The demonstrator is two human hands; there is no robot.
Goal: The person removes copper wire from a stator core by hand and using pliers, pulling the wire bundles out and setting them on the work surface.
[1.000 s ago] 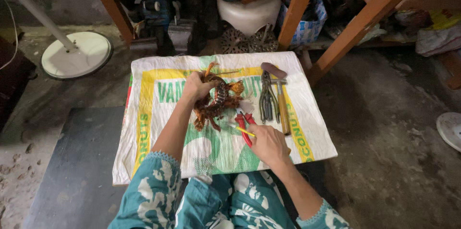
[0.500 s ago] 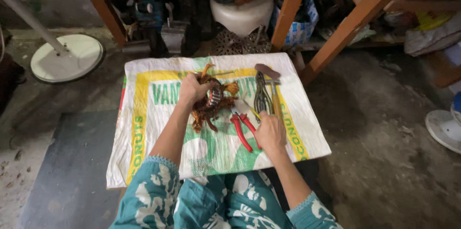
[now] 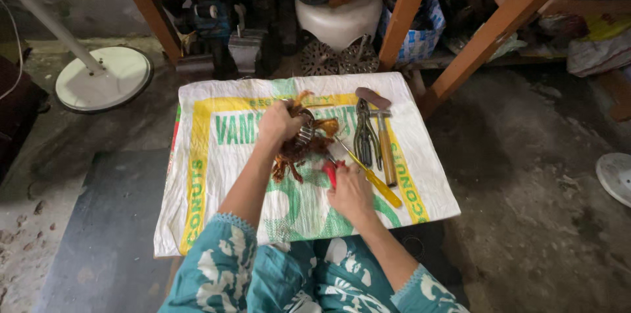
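Observation:
My left hand (image 3: pixel 279 126) grips a round metal motor part wound with copper-brown wire (image 3: pixel 307 142), pressing it onto a white, yellow and green woven sack (image 3: pixel 223 155) spread on the floor. My right hand (image 3: pixel 351 191) is closed around the red handles of a cutting tool (image 3: pixel 330 170) whose jaws point at the wire bundle. Loose strands of wire hang out below my left hand.
On the sack to the right lie a yellow-handled screwdriver (image 3: pixel 371 178), dark pliers (image 3: pixel 365 132) and a wooden-handled hammer (image 3: pixel 384 145). A white round fan base (image 3: pixel 105 80) stands at the left. Orange wooden frame legs (image 3: pixel 490 30), a white tub (image 3: pixel 342 21) and clutter fill the back.
My right hand has taken up the red-handled tool and brought it nearer the wire bundle. The left hand stays on the wound part.

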